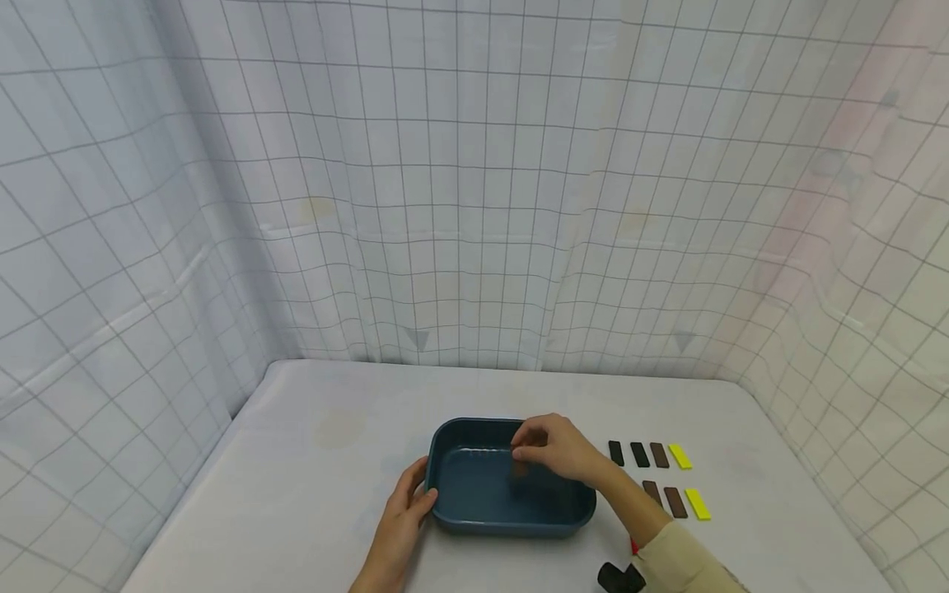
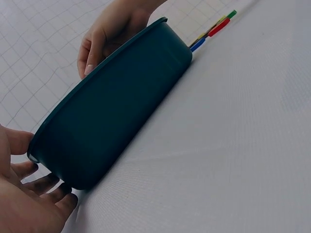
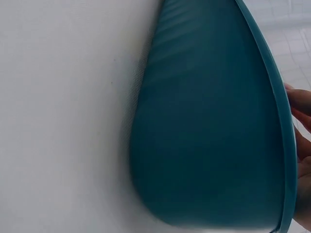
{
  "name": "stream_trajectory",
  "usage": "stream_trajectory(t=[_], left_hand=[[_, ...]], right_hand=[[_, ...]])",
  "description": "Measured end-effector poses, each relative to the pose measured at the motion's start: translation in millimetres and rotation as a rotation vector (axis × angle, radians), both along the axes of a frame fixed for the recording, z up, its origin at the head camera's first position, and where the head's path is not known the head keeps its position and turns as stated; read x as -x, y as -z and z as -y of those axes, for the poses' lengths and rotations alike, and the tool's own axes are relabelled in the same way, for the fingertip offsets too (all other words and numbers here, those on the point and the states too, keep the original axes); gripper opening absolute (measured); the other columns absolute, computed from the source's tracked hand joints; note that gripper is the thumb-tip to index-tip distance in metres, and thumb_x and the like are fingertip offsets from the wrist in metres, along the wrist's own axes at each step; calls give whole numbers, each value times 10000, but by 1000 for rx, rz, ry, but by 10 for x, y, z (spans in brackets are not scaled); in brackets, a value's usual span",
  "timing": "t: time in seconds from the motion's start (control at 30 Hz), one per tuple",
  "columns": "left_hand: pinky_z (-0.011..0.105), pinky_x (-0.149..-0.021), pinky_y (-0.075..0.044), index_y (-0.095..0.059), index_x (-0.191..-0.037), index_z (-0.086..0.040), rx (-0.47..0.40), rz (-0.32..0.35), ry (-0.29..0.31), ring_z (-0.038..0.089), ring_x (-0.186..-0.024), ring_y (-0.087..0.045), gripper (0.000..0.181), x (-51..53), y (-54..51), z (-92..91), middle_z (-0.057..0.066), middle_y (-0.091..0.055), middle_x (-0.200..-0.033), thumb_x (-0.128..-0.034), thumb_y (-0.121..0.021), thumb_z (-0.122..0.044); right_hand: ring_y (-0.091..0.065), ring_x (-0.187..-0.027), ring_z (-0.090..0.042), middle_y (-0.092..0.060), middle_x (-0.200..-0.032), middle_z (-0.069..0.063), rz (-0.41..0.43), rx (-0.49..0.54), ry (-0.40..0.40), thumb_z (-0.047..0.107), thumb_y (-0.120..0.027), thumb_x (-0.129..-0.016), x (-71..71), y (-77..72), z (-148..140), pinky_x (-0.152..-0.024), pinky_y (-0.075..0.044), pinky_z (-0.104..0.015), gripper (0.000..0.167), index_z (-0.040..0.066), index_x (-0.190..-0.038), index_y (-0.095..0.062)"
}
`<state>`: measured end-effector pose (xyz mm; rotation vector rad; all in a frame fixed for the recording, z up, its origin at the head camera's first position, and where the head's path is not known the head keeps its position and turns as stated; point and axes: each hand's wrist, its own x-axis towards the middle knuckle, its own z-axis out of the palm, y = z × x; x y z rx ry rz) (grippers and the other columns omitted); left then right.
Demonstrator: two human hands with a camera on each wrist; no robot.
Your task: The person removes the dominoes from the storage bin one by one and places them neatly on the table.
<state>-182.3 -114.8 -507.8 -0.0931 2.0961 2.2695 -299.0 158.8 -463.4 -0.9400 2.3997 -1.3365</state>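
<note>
A dark blue-green rectangular tray (image 1: 511, 528) stands on the white table. My left hand (image 1: 401, 516) holds its left end, thumb at the rim and fingers along the outer wall; the left wrist view shows these fingers (image 2: 41, 183) against the tray's side. My right hand (image 1: 558, 447) reaches over the tray with fingertips together, pinching what looks like a small brown tile (image 1: 521, 469), blurred and partly hidden by the fingers. In the right wrist view the tray's outer wall (image 3: 209, 126) covers most of the picture, and the hand's fingertips (image 3: 302, 100) show past the rim.
Right of the tray lie two rows of small flat tiles: black tiles (image 1: 640, 455), brown tiles (image 1: 675, 502) and yellow tiles (image 1: 698, 504). A red piece (image 1: 634, 545) shows partly under the right forearm, near a black object (image 1: 619, 578). Grid-patterned white curtains (image 1: 474, 206) surround the table.
</note>
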Motion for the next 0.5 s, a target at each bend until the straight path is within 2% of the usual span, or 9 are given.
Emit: stream_trajectory(t=[0.5], left_hand=[[613, -1177, -247, -271, -1611, -24, 8, 14, -6, 455, -1520, -181, 575, -2, 12, -1, 261, -235, -1645, -1088, -499, -99]], right_hand=[[-682, -865, -182, -720, -937, 59, -9, -42, 58, 203, -718, -998, -47, -10, -287, -767, -555, -346, 187, 44, -1093, -741]])
